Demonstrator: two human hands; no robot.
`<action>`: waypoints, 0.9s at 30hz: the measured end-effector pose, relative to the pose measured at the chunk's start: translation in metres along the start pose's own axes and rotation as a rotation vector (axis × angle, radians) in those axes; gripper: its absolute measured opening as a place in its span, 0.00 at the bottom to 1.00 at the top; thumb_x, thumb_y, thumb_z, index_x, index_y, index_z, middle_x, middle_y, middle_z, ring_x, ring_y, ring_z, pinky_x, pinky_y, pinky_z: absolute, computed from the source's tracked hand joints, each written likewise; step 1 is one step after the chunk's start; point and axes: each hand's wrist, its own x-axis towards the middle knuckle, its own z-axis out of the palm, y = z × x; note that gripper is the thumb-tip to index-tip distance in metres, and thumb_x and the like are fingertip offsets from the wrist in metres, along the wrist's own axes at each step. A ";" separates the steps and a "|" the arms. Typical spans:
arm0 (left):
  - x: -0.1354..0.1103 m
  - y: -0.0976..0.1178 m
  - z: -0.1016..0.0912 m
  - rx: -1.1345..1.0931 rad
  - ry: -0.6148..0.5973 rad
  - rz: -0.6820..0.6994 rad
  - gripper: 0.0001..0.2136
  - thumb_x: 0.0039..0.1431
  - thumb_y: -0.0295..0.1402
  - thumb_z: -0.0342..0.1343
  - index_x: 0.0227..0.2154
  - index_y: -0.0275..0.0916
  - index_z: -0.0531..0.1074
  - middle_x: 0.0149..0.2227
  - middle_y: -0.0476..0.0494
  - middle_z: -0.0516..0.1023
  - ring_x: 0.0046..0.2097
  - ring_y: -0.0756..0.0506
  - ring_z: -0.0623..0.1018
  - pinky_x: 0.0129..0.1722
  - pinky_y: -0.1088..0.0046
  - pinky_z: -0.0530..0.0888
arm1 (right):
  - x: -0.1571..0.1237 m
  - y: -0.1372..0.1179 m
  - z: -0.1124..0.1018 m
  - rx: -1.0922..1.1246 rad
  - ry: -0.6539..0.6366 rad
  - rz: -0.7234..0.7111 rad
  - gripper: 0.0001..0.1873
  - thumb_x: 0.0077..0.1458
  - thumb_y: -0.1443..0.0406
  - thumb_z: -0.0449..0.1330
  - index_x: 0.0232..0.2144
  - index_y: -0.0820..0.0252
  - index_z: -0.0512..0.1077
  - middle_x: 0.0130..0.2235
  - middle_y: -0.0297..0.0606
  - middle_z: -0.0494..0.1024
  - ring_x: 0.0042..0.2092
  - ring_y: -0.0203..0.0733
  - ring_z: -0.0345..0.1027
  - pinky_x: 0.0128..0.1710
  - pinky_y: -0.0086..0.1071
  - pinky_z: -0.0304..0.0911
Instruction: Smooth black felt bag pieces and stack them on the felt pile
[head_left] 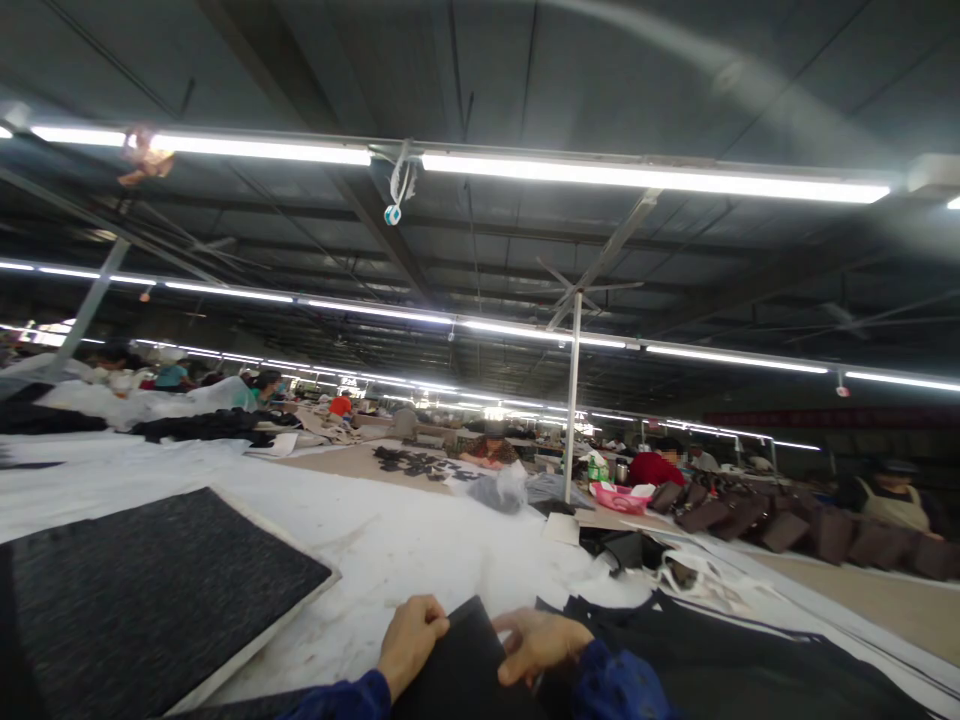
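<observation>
A dark, flat piece of material (466,665) with a pointed upper corner is between my hands at the bottom of the head view. My left hand (411,642) has its fingers curled and pinched at the piece's left edge. At the right edge, my right hand (546,642) grips the piece between thumb and fingers. Both forearms are in blue sleeves. The lower part of the piece runs out of the picture. Close to my right hand lies a spread of black sheets (720,650) with uneven edges.
A large dark textured panel (157,590) with a pale border lies at left on the white-covered table (375,540). White strips (705,575) lie at right. Beyond are a pole (574,400), a pink basket (622,497), brown pieces in a row (832,535) and several people working.
</observation>
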 end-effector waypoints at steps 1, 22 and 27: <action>0.000 -0.001 0.000 -0.003 -0.007 0.006 0.05 0.47 0.27 0.53 0.24 0.37 0.75 0.29 0.48 0.78 0.37 0.46 0.76 0.37 0.75 0.67 | -0.001 -0.002 0.001 -0.007 -0.004 0.006 0.31 0.27 0.62 0.71 0.40 0.60 0.74 0.33 0.35 0.75 0.26 0.30 0.66 0.23 0.21 0.61; 0.006 0.001 -0.015 -0.726 -0.191 -0.134 0.22 0.29 0.36 0.66 0.33 0.35 0.73 0.27 0.50 0.73 0.31 0.49 0.73 0.31 0.74 0.67 | 0.002 -0.001 0.002 -0.096 0.018 0.048 0.21 0.27 0.64 0.70 0.30 0.61 0.75 0.32 0.33 0.74 0.25 0.29 0.65 0.23 0.21 0.60; 0.007 0.000 -0.025 -0.891 -0.129 -0.192 0.24 0.32 0.38 0.65 0.37 0.35 0.71 0.30 0.48 0.72 0.29 0.52 0.71 0.29 0.76 0.66 | 0.004 0.000 0.002 -0.102 -0.015 0.032 0.19 0.27 0.65 0.68 0.29 0.61 0.75 0.31 0.33 0.74 0.26 0.30 0.65 0.22 0.21 0.60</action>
